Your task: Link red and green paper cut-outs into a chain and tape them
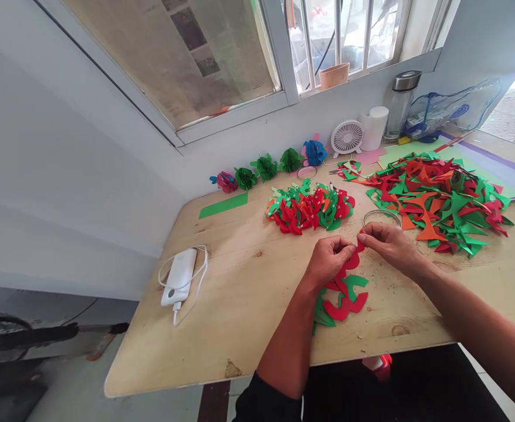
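Observation:
My left hand [330, 258] and my right hand [387, 243] are close together over the wooden table [240, 305], each pinching a small red paper piece [361, 240] between thumb and fingers. Just below them lie red and green cut paper shapes [345, 306], partly hidden by my left hand and forearm. Beyond my hands, to the left, is a heap of red and green pieces with pale dots [305, 208]. A roll of tape or ring [381, 213] rests right behind my right hand.
A large pile of paper scraps [442, 199] covers the right side. A white power bank [179, 275] with its cable lies at left. Along the wall stand folded paper figures [266, 167], a small fan [346, 138] and a glass bottle [400, 108].

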